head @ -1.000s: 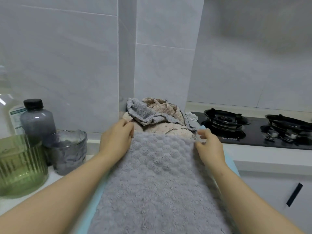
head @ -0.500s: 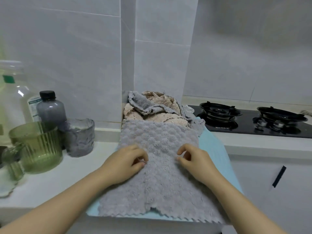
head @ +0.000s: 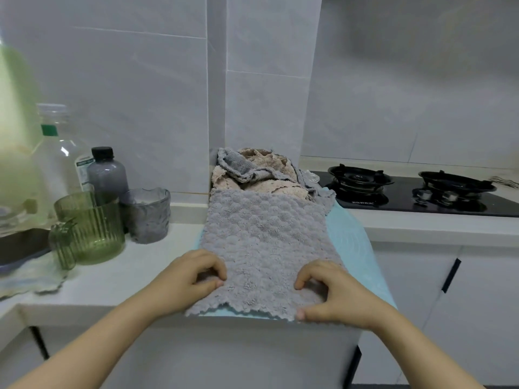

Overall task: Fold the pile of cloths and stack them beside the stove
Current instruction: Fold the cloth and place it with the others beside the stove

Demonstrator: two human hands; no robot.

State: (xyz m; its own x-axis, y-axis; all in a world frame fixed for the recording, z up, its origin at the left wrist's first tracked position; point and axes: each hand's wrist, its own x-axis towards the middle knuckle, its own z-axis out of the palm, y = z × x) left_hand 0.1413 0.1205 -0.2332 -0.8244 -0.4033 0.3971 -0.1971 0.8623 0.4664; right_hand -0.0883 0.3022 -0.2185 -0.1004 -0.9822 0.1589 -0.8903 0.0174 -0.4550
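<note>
1. While the grey cloth (head: 266, 242) lies flat on a light-blue cloth (head: 354, 242) at the front edge of the countertop (head: 112, 279), both hands sit on its near end.
2. On the left hand (head: 188, 279) the fingers are curled, with thumb and fingertips pinching the grey cloth near its left edge.
3. On the right hand (head: 334, 290) the fingers are curled onto the cloth, thumb at the near right corner, gripping it.
4. Beige and grey, the pile of cloths (head: 258, 175) sits crumpled in the wall corner, touching the grey cloth's far end. The gas stove (head: 421, 197) is just to its right.
5. Containers left of the cloths:
   - green ribbed glass (head: 92, 228): looks empty
   - small green glass (head: 63, 245): touching its front, looks empty
   - grey tumbler (head: 147, 214): can't tell contents
   - smoky bottle (head: 106, 175): black cap on, behind the glasses, can't tell contents
   - clear bottle (head: 59, 153): green band, capped, can't tell fill level
</note>
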